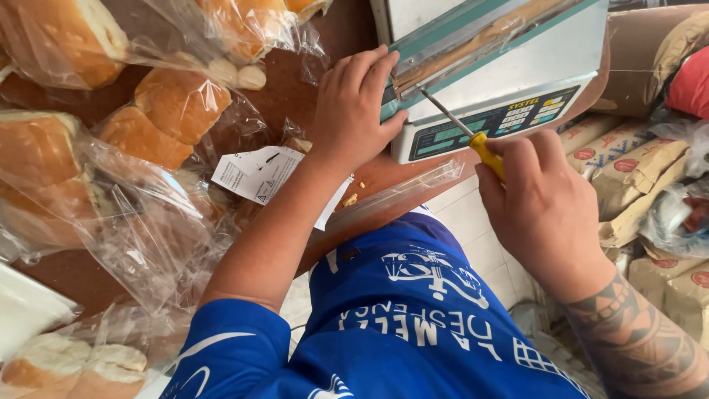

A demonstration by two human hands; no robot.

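— Head view: where's the screwdriver?

— The yellow-handled screwdriver (pixel 473 140) is up at the middle right, its metal shaft slanting up-left so the tip meets the front edge of the white-and-green bag sealer (pixel 509 89), just above that machine's control panel. The sealer sits at the near edge of the brown table (pixel 295 81).

— Which hand has it?

— The right hand (pixel 543 207) is curled into a fist around the yellow handle, knuckles up, with a tattooed forearm running off to the lower right.

— And the other one?

— The left hand (pixel 354 111) lies palm down on the sealer's left end, fingers close together and bent over its green edge, thumb against the front face.

— Any containers?

— Clear plastic bags (pixel 133 214) cover the table to the left, each holding golden-brown bread loaves (pixel 170 111). An empty clear bag (pixel 399 196) lies flat at the table edge under the sealer, and a white printed sheet (pixel 255 174) rests beside the left forearm.

— What else is around?

— Brown paper sacks (pixel 628 177) are stacked to the right, beyond the right hand, over a white tiled floor (pixel 473 244). The person's blue shirt (pixel 399 318) fills the lower middle.
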